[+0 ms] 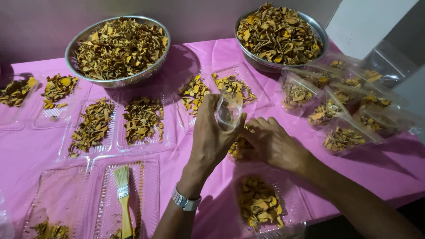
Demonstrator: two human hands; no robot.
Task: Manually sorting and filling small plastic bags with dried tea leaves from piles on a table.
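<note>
A clear plastic bag is gripped by the left hand, fingers closed (wrist at 6 o'clock); dried chips are pinched by the right hand, at 3 o'clock

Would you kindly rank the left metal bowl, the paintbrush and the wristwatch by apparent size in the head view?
1. Left metal bowl, clearly largest.
2. Paintbrush, long but narrow.
3. Wristwatch, smallest, though it lies near the camera like the brush.
</note>
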